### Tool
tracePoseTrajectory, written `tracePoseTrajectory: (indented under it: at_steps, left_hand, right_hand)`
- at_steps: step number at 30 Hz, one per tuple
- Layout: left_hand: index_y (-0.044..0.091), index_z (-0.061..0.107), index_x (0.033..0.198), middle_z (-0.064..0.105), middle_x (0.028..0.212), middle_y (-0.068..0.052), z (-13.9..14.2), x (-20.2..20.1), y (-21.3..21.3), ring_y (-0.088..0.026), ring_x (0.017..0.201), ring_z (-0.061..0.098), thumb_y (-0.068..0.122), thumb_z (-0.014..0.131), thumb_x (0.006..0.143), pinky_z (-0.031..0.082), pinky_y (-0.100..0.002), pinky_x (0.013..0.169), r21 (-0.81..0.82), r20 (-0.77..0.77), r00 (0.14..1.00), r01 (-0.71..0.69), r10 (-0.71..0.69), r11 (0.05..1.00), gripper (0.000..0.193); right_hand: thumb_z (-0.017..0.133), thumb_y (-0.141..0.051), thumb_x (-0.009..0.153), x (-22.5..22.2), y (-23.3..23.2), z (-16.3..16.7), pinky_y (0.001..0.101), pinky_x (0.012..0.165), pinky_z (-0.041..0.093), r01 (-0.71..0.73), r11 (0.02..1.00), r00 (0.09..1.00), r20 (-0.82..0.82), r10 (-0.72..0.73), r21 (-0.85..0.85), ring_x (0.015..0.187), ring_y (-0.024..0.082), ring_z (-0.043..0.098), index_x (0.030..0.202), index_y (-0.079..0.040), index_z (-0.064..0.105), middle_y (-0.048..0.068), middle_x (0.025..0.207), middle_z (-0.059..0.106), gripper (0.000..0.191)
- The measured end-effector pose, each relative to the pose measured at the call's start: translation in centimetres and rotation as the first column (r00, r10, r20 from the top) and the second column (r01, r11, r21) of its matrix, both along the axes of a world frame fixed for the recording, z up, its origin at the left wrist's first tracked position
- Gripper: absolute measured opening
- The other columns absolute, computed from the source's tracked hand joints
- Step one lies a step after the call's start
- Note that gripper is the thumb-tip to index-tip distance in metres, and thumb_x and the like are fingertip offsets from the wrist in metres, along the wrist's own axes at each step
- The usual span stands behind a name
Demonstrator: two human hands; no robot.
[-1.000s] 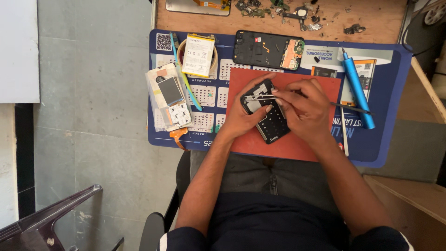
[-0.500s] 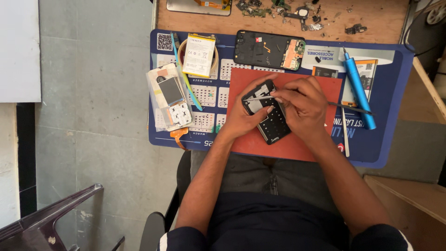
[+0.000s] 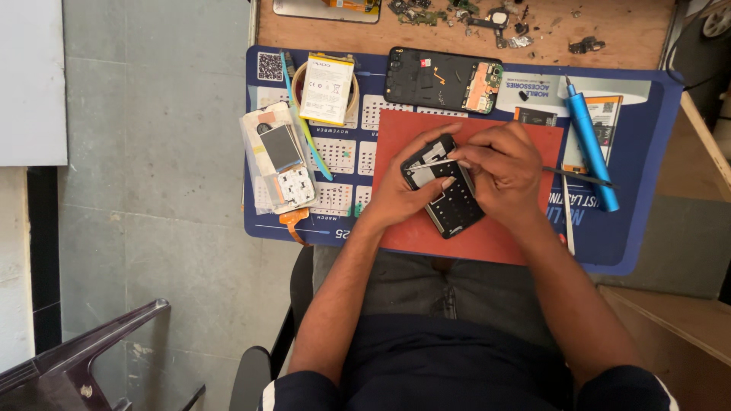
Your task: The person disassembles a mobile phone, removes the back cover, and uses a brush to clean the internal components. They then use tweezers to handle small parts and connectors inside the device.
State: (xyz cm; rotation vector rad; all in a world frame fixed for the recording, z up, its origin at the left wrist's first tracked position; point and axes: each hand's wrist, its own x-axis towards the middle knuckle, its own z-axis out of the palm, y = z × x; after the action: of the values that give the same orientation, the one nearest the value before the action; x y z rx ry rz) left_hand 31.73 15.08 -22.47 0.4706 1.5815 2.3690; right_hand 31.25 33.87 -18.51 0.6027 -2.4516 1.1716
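Hands meet over a small black keypad phone [image 3: 445, 190], held just above a red work mat [image 3: 495, 236] at a repair bench. The left hand [image 3: 403, 194] grips the phone from its left edge, thumb lying across the dark upper face and fingers wrapped underneath. The right hand [image 3: 502, 164] is closed in a pinch on a thin metal tool [image 3: 438, 162], whose pale tip lies across the phone's upper end; what the pinch hides of the tool's shaft cannot be made out. The two hands touch or nearly touch above the handset.

The phone's long axis runs on a diagonal, its upper end away from the person and toward the left hand, its keypad end nearer the body and below the right hand. The left hand carries the phone; the right hand sits above it, closer to the upper end where the tool lies.

Beyond the hands lies an opened smartphone body [image 3: 442, 80] with its insides showing. To the right of the right hand rests a blue pen-shaped screwdriver [image 3: 590, 148]. To the left of the left hand sit a clear bag of phone parts [image 3: 278, 160] and a white battery [image 3: 327, 90], all on a blue printed mat [image 3: 640, 221].
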Motion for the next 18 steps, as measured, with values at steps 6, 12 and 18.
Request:
tracePoseTrajectory:
  at_steps: [6,12,18]
  left_hand:
    - [0.002,0.047,0.155,0.056,0.151,-0.007,0.1,0.1,0.0,-0.012,0.135,0.055,-0.007,0.068,0.091,0.046,-0.029,0.117,0.013,0.006,1.0,0.017,-0.017,1.0,0.068]
    - [0.003,0.045,0.157,0.063,0.137,-0.01,0.1,0.2,-0.1,-0.014,0.126,0.062,-0.008,0.067,0.093,0.051,-0.03,0.112,0.061,0.073,0.996,0.043,-0.048,0.997,0.069]
    - [0.004,0.042,0.159,0.064,0.127,-0.007,-0.1,0.3,0.0,-0.017,0.12,0.069,-0.008,0.066,0.095,0.057,-0.032,0.105,0.171,0.137,0.987,0.064,-0.088,0.983,0.069]
  right_hand:
    - [0.073,0.01,0.077,-0.1,0.3,-0.1,0.0331,0.074,0.046,-0.006,1.0,1.0,0.019,0.007,-0.012,0.085,0.021,0.056,0.098,-0.008,0.08,0.005,0.092,0.069,0.029]
    - [0.079,0.005,0.087,0.9,2.3,0.0,0.03,0.078,0.051,0.077,0.997,0.995,0.06,-0.075,-0.032,0.089,0.019,0.064,0.109,-0.006,0.08,0.008,0.101,0.07,0.024]
    - [0.084,-0.002,0.099,2.9,8.3,0.9,0.0312,0.085,0.047,0.242,0.962,0.969,0.017,-0.246,0.129,0.1,0.019,0.067,0.113,-0.007,0.079,0.005,0.108,0.071,0.015]
